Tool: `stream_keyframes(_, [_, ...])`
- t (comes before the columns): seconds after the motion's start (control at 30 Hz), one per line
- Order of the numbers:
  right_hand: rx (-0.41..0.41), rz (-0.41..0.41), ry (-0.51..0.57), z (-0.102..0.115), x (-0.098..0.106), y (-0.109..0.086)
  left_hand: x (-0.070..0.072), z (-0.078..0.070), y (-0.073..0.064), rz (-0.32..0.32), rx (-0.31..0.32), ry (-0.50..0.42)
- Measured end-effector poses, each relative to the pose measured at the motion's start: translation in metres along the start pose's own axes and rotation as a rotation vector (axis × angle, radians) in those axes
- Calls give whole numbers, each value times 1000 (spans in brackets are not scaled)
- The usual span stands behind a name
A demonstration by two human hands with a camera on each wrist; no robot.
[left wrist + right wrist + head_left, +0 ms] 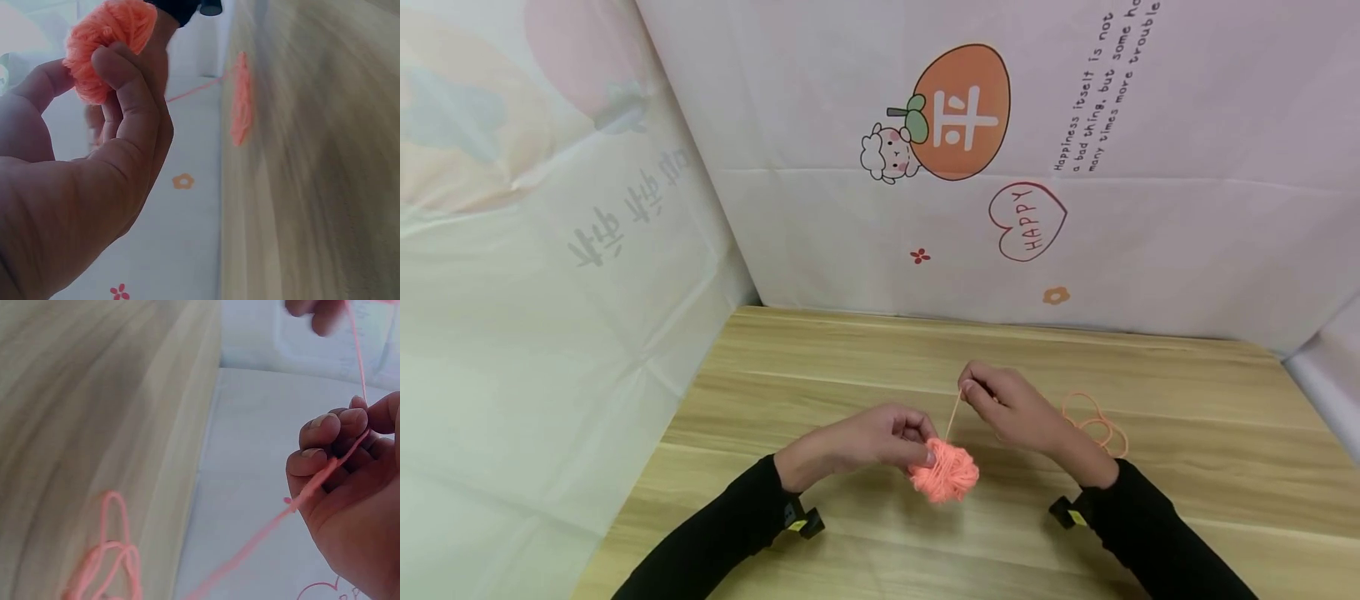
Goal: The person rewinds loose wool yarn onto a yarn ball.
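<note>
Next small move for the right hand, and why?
Probably bring the right hand around the ball of yarn for another wrap: it pinches a straight strand leading to the ball, the left hand holds the ball, and loose loops lie on the table.

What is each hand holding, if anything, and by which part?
The left hand holds the yarn ball by its edge, between thumb and fingers. The right hand pinches the yarn strand partway along its length.
</note>
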State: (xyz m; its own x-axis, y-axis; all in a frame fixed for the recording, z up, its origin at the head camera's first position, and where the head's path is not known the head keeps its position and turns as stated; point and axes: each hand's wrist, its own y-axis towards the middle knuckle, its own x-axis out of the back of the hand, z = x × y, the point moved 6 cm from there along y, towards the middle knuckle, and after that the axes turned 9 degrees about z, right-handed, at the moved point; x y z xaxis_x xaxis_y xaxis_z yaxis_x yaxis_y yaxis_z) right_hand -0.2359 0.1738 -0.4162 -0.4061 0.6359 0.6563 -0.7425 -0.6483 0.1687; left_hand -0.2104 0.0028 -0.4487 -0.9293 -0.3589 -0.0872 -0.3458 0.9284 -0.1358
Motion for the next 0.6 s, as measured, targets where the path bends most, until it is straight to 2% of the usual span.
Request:
stream_keyframes(0.13, [26, 8, 47, 9, 4, -1, 4, 12, 4, -30, 56, 48])
stream_keyframes(0.27, [84, -4, 46, 22, 5, -4, 11, 20, 7, -65, 82, 85])
stream_keyframes(0.47, [117, 7, -50, 41, -2, -9, 25, 29, 11, -124, 92, 68])
stream_keyframes(0.6, [135, 46, -43, 49, -10, -14, 34, 27, 14, -174, 81, 50])
